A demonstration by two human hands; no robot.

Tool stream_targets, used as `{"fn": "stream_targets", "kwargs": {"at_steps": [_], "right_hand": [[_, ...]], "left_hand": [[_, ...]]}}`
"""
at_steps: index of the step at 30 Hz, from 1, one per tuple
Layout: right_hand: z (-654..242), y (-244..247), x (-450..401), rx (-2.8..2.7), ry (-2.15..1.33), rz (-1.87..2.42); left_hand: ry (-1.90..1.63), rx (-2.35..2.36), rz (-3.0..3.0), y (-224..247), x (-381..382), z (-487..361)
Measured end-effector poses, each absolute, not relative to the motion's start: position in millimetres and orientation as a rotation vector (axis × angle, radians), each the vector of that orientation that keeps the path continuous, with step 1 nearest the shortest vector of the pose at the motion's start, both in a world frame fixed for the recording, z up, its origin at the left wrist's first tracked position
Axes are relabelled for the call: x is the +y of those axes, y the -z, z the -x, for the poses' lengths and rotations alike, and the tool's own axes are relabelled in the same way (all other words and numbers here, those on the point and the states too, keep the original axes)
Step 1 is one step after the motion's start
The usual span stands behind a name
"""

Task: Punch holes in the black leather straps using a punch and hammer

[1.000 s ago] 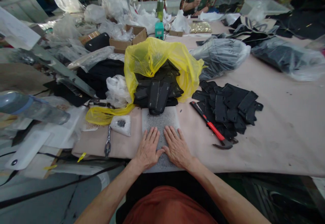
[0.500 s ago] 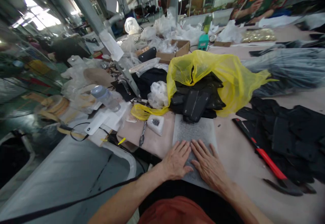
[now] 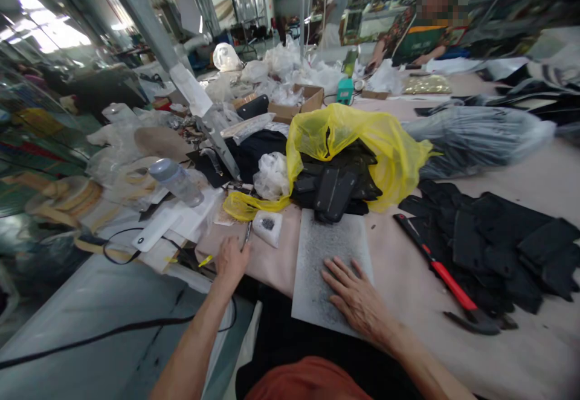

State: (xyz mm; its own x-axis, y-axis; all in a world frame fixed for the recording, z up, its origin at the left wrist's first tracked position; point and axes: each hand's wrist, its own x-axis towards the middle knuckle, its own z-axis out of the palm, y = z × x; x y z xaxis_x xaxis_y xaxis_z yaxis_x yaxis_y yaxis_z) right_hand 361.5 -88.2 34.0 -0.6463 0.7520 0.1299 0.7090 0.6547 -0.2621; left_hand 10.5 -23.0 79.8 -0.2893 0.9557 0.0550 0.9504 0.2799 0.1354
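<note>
While right fingers [image 3: 344, 272] splay on speckled sheet [image 3: 312, 285], left fingers [image 3: 244, 255] curled around metal tool [image 3: 247, 232]

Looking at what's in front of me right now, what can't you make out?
All in the head view:
- How the left hand grips the metal tool, if at all: hidden by the hand.
- The gray sheet under the right hand: covered.
- How many black pieces the yellow bag holds: overlapped, partly behind plastic.
- Any lettering on the teal box: too small.

PLACE: workshop | TOOLS: claw hammer [image 3: 453, 285], metal tool [image 3: 247, 232] | STOCK: heaped black pieces [image 3: 493, 246] | FRAME: metal post [image 3: 151, 25]
</note>
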Motion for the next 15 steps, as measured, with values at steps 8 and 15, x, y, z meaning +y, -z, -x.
{"fn": "stream_targets", "kwargs": {"at_steps": [8,15], "right_hand": [[-364,-15,-95,-2.009,-0.075,1.749],[-364,-10,-93,-1.966,-0.075,1.708]], "left_hand": [[-0.167,2.238,-1.437,-78,10,5],[-0.706,1.606,-0.747,-95,-20,20]]}}
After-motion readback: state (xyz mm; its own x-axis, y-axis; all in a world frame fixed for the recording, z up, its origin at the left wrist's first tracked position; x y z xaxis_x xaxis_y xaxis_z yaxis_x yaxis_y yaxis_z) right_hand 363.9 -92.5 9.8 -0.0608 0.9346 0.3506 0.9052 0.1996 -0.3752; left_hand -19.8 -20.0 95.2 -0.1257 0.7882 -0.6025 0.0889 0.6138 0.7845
